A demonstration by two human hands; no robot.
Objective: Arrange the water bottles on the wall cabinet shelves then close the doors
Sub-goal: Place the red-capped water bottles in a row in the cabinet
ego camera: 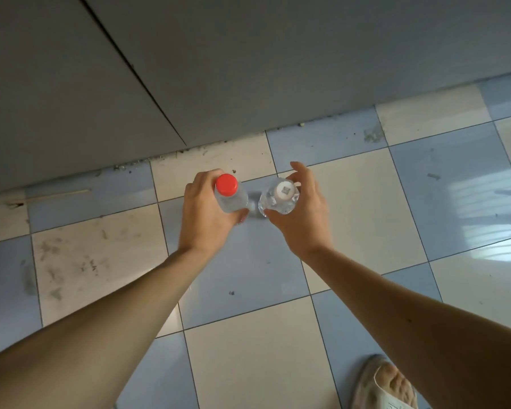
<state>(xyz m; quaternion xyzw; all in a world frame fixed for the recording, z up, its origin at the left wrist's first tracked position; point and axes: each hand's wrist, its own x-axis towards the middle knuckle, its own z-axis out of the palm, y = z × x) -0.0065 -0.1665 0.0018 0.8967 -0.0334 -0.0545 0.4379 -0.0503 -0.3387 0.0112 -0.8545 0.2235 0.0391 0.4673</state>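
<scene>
Grey cabinet front [248, 54] fills the top of the view, w/ a dark seam running diagonally between two panels; it meets the floor along a line of dirt and crumbs. Below it, checkered floor [248, 364] of blue and cream tiles, scuffed at left, window glare at right. Both forearms reach fwd over the tiles. Left hand [205, 215] grips a clear water bottle w/ red cap [229, 193], fingers curled round its upper body, bottle upright. Right hand [300, 214] holds a 2nd clear bottle w/ white cap [279, 196] near its top, thumb and fingers round it, index finger lifted. Bottles are just beside each other, apart. Foot in a pale slipper [387, 385] at bottom right.
</scene>
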